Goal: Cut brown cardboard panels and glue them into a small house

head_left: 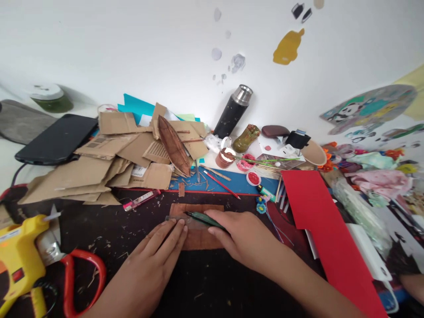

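On the dark tabletop a brown rectangular piece (198, 238), like painted card, lies flat between my hands. A short clear ruler-like strip (172, 218) rests across it. My left hand (155, 251) is laid flat, fingertips pressing on the strip's left part. In my right hand (241, 238) is a slim dark green pen (200, 217), its dark tip pointing left at the strip's edge. Whether that tip is a nib or a blade I cannot make out. Behind, a small brown scrap (181, 190) and a red pencil (221, 183) lie near a pink cutter (141, 200).
Cardboard pieces (86, 174) are piled at the left, with a brown boat shape (174, 145) on them. A yellow glue gun (21, 256) and red-handled scissors (84, 254) lie near left. A black flask (232, 112) stands behind. Red card (318, 221) covers the right side.
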Motion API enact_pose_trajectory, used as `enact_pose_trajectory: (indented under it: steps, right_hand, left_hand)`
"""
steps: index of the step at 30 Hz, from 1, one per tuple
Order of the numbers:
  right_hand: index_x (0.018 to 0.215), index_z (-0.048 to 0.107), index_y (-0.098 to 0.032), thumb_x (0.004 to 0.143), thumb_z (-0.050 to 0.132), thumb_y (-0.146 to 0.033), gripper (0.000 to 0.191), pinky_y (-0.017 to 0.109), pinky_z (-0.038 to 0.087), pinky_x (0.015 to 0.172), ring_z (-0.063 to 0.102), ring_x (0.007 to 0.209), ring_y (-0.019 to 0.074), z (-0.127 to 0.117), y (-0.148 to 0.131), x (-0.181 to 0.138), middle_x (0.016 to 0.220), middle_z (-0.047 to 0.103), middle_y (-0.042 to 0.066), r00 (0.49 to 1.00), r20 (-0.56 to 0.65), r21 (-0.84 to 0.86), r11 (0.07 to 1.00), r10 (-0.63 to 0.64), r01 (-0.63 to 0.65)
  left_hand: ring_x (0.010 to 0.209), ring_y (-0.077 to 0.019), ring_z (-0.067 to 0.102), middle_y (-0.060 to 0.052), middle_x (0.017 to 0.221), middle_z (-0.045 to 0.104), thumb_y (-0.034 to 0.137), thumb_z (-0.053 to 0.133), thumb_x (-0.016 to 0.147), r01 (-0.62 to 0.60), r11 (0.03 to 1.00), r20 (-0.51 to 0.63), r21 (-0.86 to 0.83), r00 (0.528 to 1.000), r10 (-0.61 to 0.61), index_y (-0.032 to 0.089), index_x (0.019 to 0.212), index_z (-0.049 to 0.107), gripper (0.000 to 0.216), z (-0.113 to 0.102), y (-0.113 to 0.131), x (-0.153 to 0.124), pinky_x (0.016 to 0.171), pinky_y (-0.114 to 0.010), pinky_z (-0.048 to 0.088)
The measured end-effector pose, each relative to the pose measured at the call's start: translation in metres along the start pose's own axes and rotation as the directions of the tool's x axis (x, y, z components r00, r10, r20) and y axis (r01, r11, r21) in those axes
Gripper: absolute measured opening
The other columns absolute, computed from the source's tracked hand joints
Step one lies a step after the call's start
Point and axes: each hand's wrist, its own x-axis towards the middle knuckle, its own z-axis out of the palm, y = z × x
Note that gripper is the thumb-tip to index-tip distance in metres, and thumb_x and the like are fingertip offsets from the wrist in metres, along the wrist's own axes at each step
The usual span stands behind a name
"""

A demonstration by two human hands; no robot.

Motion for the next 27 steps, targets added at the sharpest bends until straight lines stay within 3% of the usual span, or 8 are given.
enact_pose_trajectory:
  steps: [3,10,19,27]
  right_hand:
    - [0.144,0.064,-0.021,0.109,0.053,-0.027,0.037,0.036,0.057,0.086,0.078,0.103,0.0261,-0.002,-0.004,0.005,0.119,0.081,0.012,1.0,0.015,-0.147,0.989,-0.024,0.026]
    - [0.143,0.064,-0.019,0.11,0.051,-0.028,0.036,0.035,0.055,0.073,0.079,0.091,0.0276,-0.007,-0.015,0.009,0.113,0.082,0.011,0.995,0.094,-0.301,0.953,-0.02,0.047]
    - [0.145,0.063,-0.019,0.111,0.05,-0.029,0.038,0.037,0.057,0.071,0.08,0.091,0.0286,-0.003,-0.016,0.014,0.118,0.082,0.013,0.994,0.099,-0.389,0.918,-0.042,0.078]
    - [0.144,0.063,-0.02,0.11,0.05,-0.029,0.038,0.035,0.058,0.07,0.08,0.088,0.0274,-0.005,-0.016,0.017,0.117,0.082,0.014,0.993,0.112,-0.408,0.909,-0.045,0.087]
  left_hand:
    - [0.137,-0.0285,0.057,-0.013,0.142,0.073,0.011,0.049,0.084,0.005,1.0,-0.011,-0.006,1.0,-0.005,0.008,0.137,0.07,0.058,0.0,0.001,0.001,0.113,-0.042,0.05]
    - [0.137,-0.0287,0.058,-0.015,0.141,0.072,0.011,0.048,0.086,0.006,0.999,0.01,-0.035,1.0,-0.006,0.008,0.14,0.068,0.058,0.0,0.0,0.001,0.113,-0.043,0.052]
    - [0.141,-0.03,0.057,-0.015,0.143,0.071,0.005,0.046,0.084,-0.018,0.999,0.076,-0.04,0.997,0.021,0.009,0.143,0.067,0.062,-0.001,-0.003,-0.002,0.115,-0.045,0.052]
    - [0.138,-0.0306,0.06,-0.016,0.141,0.073,0.007,0.048,0.085,-0.022,0.999,0.04,-0.045,0.999,0.024,0.007,0.139,0.07,0.058,0.0,-0.003,0.001,0.114,-0.044,0.052]
